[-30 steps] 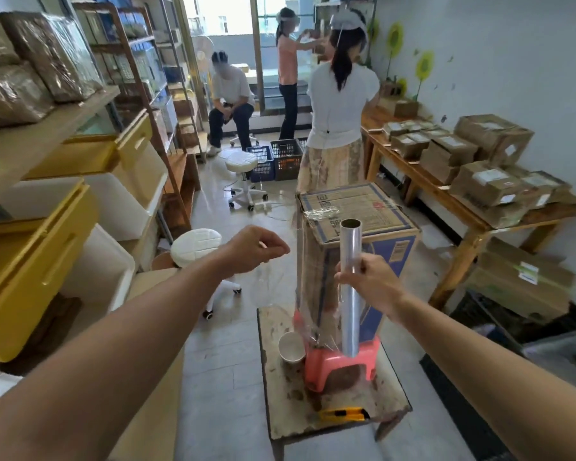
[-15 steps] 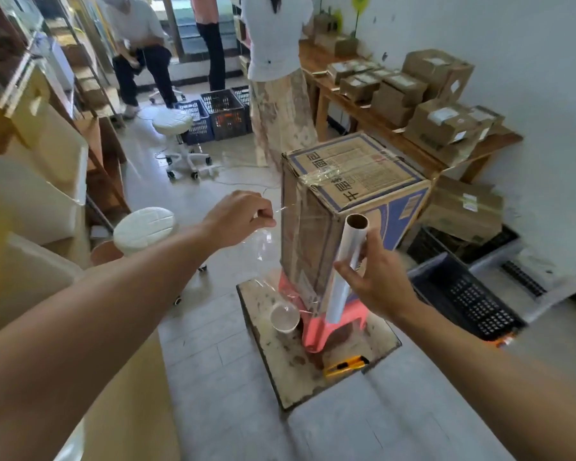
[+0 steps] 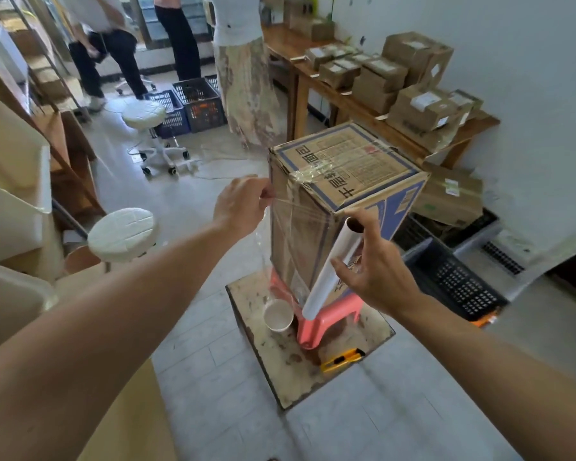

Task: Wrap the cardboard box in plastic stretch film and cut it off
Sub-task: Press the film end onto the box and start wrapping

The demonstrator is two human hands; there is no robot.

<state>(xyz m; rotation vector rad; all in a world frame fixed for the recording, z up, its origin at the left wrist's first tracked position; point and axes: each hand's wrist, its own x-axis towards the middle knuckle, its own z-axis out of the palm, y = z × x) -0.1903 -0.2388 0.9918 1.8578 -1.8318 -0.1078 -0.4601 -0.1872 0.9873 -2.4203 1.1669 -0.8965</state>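
A tall cardboard box [image 3: 343, 168] with blue print stands upright on a pink plastic stool [image 3: 326, 319], which rests on a worn low board [image 3: 316, 371]. My right hand [image 3: 376, 266] grips the roll of stretch film [image 3: 330, 271], tilted against the box's near right edge. My left hand [image 3: 243, 204] pinches the free end of the film [image 3: 281, 202] at the box's upper left corner. Clear film stretches across the near face between both hands. A yellow utility knife [image 3: 341, 359] lies on the board in front of the stool.
A white paper cup [image 3: 278, 316] sits on the board beside the stool. Two white round stools [image 3: 122, 234] stand to the left. Shelving lines the left side. A wooden bench [image 3: 356, 111] with several taped boxes runs along the right wall. Black crates [image 3: 459, 287] lie at right. Three people stand beyond.
My left hand has moved right to the box's upper left corner, pulling the film taut. My view has come closer and tipped down. The roll stays at the box's near edge.
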